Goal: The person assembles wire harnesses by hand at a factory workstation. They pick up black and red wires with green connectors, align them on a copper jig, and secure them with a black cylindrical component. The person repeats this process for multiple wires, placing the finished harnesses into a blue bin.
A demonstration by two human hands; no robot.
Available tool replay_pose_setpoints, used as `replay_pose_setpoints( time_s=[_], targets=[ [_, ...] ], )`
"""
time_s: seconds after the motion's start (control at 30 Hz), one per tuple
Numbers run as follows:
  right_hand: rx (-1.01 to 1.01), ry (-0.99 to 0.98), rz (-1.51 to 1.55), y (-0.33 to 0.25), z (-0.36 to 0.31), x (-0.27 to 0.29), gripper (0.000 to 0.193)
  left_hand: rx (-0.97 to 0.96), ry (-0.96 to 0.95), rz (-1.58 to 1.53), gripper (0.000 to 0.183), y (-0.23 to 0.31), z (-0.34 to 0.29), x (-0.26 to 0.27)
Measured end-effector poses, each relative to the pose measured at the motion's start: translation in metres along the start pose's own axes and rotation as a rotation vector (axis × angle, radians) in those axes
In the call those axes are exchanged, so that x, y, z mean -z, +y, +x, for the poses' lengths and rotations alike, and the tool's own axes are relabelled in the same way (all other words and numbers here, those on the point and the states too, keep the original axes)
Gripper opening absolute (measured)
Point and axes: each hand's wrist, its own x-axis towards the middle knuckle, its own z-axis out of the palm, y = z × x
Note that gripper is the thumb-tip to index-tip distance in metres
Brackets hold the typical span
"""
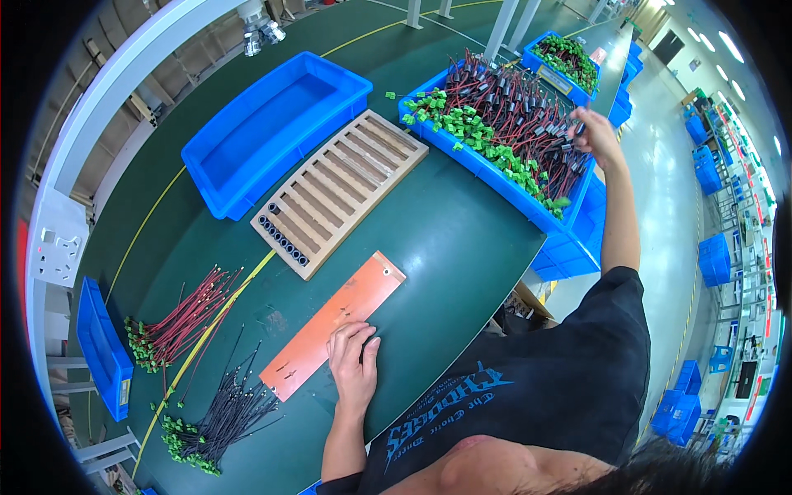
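My left hand (353,363) rests at the near edge of an orange strip board (330,330), its fingers loosely bent and the thumb a little apart. Nothing shows in it. Out to the far right, my right hand (597,139) is raised over a blue bin (495,177); its fingers are closed on a small black cylinder (580,129), and whether wires hang from it cannot be made out. That bin is heaped with red and black wire leads (520,103) bearing black cylinders and green connectors (487,140).
Beyond the board lies a slotted wooden tray (342,194) with several black cylinders (285,239) at its left end. An empty blue bin (276,124) stands behind. Red leads (194,309) and black leads (227,417) with green connectors lie at left. Another filled bin (565,62) is farther off.
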Motion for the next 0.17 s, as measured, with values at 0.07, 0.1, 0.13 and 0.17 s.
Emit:
replay_pose_setpoints(
  time_s=[0.07, 0.1, 0.13, 0.17],
  targets=[
    [-0.117, 0.043, -0.140, 0.036, 0.015, 0.008, 0.025, -0.001, -0.003, 0.006, 0.015, -0.002, -0.001, 0.000],
    [-0.156, 0.062, -0.159, 0.052, 0.023, 0.016, 0.025, 0.000, -0.006, 0.012, 0.015, -0.002, 0.000, 0.000],
    [-0.142, 0.084, -0.227, 0.061, 0.032, 0.023, 0.027, 0.003, -0.005, 0.020, 0.015, -0.002, 0.000, 0.000],
    [-0.130, 0.103, -0.293, 0.070, 0.038, 0.029, 0.029, 0.006, 0.000, 0.024, 0.015, -0.001, -0.001, 0.001]
  ],
)
